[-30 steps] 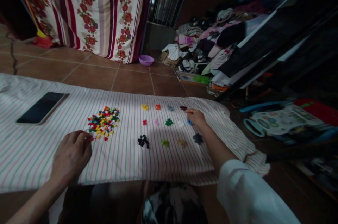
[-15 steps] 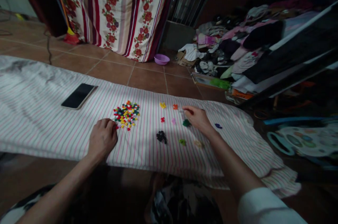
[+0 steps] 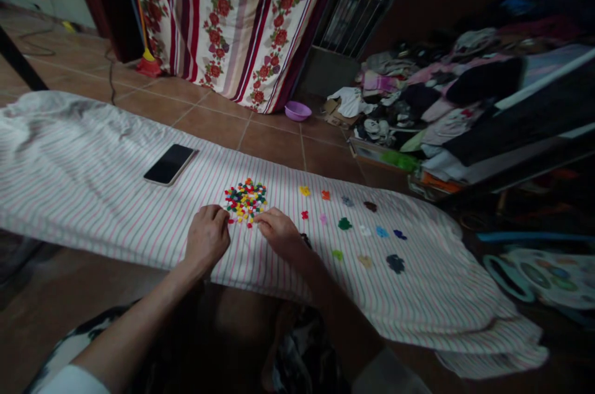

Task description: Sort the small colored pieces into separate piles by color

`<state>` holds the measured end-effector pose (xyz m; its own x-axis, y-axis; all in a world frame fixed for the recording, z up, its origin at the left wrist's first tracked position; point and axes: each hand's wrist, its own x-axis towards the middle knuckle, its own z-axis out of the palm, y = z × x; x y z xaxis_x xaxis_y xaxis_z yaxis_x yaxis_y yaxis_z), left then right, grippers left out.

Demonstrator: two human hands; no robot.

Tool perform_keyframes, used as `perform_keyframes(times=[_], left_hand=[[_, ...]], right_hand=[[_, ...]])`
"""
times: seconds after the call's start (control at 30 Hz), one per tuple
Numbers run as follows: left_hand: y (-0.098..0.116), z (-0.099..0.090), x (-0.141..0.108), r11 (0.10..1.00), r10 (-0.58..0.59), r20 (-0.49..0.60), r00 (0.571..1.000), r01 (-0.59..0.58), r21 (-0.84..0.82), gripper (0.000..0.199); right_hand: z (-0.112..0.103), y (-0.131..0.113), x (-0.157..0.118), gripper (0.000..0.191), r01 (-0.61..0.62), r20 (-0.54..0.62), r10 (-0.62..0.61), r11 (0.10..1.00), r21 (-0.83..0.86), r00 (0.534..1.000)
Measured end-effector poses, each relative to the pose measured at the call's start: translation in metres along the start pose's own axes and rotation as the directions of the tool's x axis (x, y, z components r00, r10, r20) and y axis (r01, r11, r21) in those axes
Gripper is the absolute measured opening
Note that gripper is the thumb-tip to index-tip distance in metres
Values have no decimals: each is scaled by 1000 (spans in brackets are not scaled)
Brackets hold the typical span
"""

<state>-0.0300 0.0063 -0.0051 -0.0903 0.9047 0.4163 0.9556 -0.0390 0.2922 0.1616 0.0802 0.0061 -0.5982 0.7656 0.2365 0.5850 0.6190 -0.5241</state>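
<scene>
A pile of small mixed-colour pieces (image 3: 246,201), bead-like in size, lies on the striped cloth (image 3: 158,220). My left hand (image 3: 207,236) rests at the pile's near left edge with its fingers curled together; whatever is in them is hidden. On the pile's near right side, my right hand (image 3: 281,234) has thumb and forefinger pinched at a piece too small to name. Sorted by colour to the right are little groups, among them yellow (image 3: 304,190), orange (image 3: 326,195), red (image 3: 304,215), dark green (image 3: 344,223) and dark blue-grey (image 3: 395,263). A black group is partly hidden behind my right wrist.
A phone (image 3: 170,164) lies on the cloth left of the pile. Beyond the cloth's far edge are a tiled floor, a purple basin (image 3: 298,111) and a floral curtain (image 3: 218,22). Heaped clothes (image 3: 427,90) fill the right background.
My right hand has moved left from the sorted groups to the mixed pile, uncovering the grey and brown groups. My left hand stays beside the pile. The view has shifted.
</scene>
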Motion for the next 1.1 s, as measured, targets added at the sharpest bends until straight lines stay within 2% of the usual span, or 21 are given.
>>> perform_keyframes(times=[0.2,0.37,0.47,0.63,0.87,1.1], left_hand=[[-1,1,0,1000,5,-16,1000,-6,-18,21],[-1,0,0,1000,7,-18,1000,-8,-24,21],[0,0,1,1000,6,-18,1000,-7,-19,21],[1,-1,2,1000,5,-10,1000,-5,7,21],[1,-2,1,1000,21,-42,999,-22,-5,20],[-4,-4,-1,996,51,-52,997,-55,-70,23]], right_hand=[[15,0,-2,26,1,5,-1,1000,-9,1000],[20,-2,-5,29,27,-53,-27,1000,-7,998],[20,-10,-5,31,72,-34,-74,997,-32,997],[20,-17,-6,23,96,15,-95,993,-70,995],[19,-18,-10,18,116,-33,-118,992,-40,992],[10,-21,-15,13,84,-100,-82,996,20,992]])
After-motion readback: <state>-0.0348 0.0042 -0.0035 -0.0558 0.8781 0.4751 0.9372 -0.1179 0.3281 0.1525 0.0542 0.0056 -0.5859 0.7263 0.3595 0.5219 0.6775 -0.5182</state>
